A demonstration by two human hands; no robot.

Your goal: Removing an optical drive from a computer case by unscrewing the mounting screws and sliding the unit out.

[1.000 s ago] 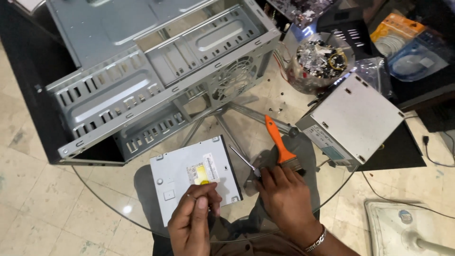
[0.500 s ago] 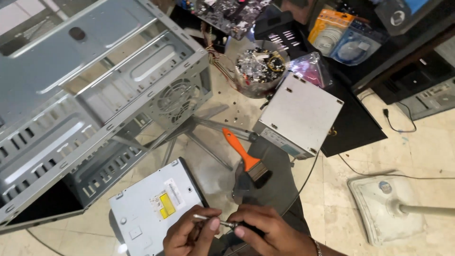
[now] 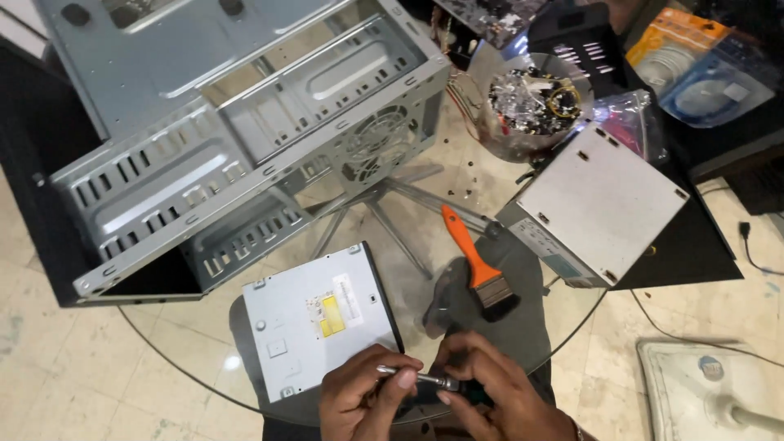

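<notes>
Now: both hands on a screwdriver

I see my left hand (image 3: 359, 396) pinching the metal shaft of a screwdriver (image 3: 416, 378) and my right hand (image 3: 490, 392) gripping its handle, near edge of the glass table (image 3: 204, 359), just right of the grey optical drive (image 3: 318, 318).

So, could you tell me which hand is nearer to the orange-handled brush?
Right. The right hand sits just below the orange-handled brush; the left hand is farther left, beside the optical drive.

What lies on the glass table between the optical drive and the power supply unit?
In the head view, an orange-handled brush lies between the optical drive and the power supply unit.
</notes>
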